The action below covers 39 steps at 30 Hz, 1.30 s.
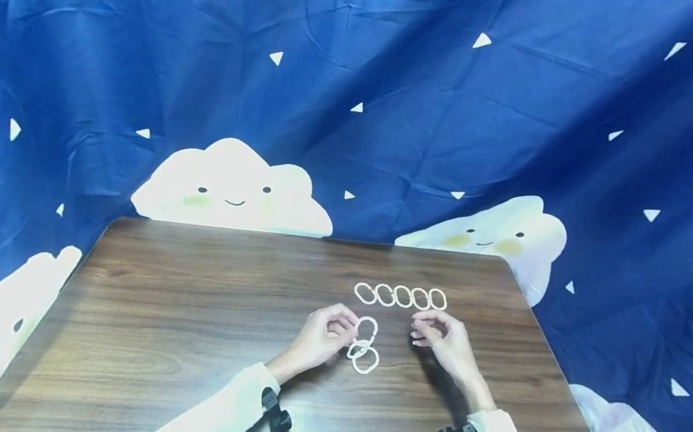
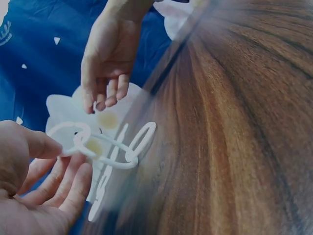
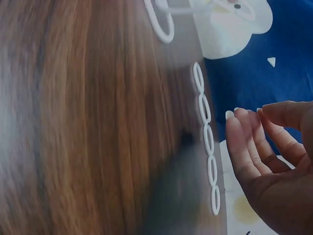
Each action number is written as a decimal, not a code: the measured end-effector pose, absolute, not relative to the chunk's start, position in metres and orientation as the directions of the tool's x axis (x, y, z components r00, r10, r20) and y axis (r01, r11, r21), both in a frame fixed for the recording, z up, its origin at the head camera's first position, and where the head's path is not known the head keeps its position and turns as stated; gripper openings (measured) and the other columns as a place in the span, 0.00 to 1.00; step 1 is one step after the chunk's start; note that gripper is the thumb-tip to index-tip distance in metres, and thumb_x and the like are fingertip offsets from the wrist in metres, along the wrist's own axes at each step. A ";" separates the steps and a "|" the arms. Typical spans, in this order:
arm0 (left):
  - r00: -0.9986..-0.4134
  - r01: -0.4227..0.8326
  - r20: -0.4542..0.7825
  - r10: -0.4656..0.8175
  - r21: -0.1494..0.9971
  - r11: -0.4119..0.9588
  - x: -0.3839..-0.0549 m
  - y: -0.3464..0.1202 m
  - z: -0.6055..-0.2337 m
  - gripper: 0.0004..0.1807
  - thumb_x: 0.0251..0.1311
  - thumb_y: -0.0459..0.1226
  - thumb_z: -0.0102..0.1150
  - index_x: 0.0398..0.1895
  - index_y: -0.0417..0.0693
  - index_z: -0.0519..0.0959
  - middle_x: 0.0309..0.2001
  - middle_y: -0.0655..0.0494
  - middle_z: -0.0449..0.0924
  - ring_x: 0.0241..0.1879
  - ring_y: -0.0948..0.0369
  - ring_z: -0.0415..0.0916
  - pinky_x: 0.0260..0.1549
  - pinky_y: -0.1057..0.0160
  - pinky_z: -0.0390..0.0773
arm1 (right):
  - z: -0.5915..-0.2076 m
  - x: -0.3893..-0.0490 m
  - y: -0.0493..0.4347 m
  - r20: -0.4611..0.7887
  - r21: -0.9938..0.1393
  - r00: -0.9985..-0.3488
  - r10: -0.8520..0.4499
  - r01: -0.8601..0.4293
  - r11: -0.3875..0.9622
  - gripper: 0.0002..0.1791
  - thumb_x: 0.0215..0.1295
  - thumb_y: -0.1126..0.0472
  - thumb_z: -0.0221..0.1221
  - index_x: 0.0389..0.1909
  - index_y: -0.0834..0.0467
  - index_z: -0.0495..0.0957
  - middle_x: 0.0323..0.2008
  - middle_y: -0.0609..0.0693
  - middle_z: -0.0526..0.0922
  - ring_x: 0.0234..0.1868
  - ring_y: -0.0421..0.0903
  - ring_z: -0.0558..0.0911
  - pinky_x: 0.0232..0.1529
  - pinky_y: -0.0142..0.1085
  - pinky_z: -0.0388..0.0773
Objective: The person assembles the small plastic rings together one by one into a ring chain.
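My left hand (image 1: pixel 323 335) pinches a white oval ring link between thumb and fingers at the near middle of the table. Two more links are joined to it, making a short chain (image 1: pixel 364 373). In the left wrist view the chain (image 2: pixel 124 165) hangs out from the fingertips, its last link (image 2: pixel 152 128) tilted upward. Over the table to the right is my right hand (image 1: pixel 444 342), its fingers loosely bent with nothing between them. Just beyond it lies a row of several white oval links (image 3: pixel 207 125). Whether these are joined to each other cannot be made out.
The brown wooden table (image 1: pixel 178 296) has a dark wood grain. Behind it hangs a blue curtain (image 1: pixel 316 44) printed with clouds and white triangles. A small black device is strapped on each wrist over white sleeves (image 1: pixel 216 410).
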State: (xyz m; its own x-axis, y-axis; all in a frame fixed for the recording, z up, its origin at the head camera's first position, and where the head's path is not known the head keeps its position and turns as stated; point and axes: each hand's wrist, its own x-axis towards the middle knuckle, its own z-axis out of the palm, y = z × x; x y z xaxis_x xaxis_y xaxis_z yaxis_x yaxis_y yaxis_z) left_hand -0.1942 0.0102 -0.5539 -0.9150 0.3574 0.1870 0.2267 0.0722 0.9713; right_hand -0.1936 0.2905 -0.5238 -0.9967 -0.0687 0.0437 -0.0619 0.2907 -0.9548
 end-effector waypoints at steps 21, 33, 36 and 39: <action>-0.928 0.215 0.172 0.330 0.972 0.097 -0.195 0.009 -0.554 0.08 0.64 0.29 0.66 0.45 0.38 0.83 0.39 0.39 0.88 0.35 0.54 0.87 0.35 0.74 0.84 | -0.526 -0.226 0.330 0.064 -0.910 -0.997 0.043 -0.041 0.412 0.19 0.67 0.73 0.64 0.57 0.75 0.76 0.51 0.75 0.83 0.39 0.34 0.88 0.40 0.33 0.90; -0.924 0.222 0.164 0.345 0.966 0.136 -0.195 0.008 -0.553 0.09 0.65 0.29 0.65 0.46 0.33 0.82 0.39 0.42 0.88 0.33 0.69 0.82 0.37 0.73 0.85 | -0.530 -0.250 0.344 0.118 -0.712 -0.991 0.066 -0.038 0.701 0.22 0.61 0.69 0.69 0.57 0.68 0.80 0.53 0.68 0.87 0.55 0.63 0.87 0.61 0.46 0.83; -0.923 0.217 0.157 0.352 0.967 0.137 -0.195 0.007 -0.554 0.10 0.65 0.30 0.65 0.46 0.33 0.82 0.39 0.42 0.88 0.33 0.69 0.83 0.37 0.74 0.85 | -0.531 -0.253 0.348 0.109 -0.698 -0.993 0.045 -0.044 0.715 0.25 0.62 0.69 0.69 0.59 0.69 0.78 0.56 0.69 0.85 0.57 0.65 0.85 0.65 0.56 0.80; -0.922 0.222 0.165 0.351 0.966 0.129 -0.196 0.006 -0.556 0.09 0.65 0.29 0.65 0.45 0.33 0.82 0.38 0.40 0.88 0.33 0.68 0.83 0.37 0.73 0.85 | -0.532 -0.257 0.350 0.105 -0.674 -0.994 0.022 -0.055 0.736 0.26 0.63 0.69 0.69 0.62 0.69 0.76 0.59 0.70 0.83 0.61 0.67 0.83 0.67 0.58 0.77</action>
State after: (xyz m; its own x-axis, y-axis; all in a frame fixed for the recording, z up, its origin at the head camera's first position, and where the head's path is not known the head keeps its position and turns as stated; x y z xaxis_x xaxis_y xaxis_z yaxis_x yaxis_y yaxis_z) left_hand -0.1959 0.0065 -0.5556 -0.9219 0.3505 0.1651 0.2222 0.1294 0.9664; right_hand -0.2566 0.3503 -0.5316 -0.9942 0.0218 0.1049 -0.0550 0.7364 -0.6743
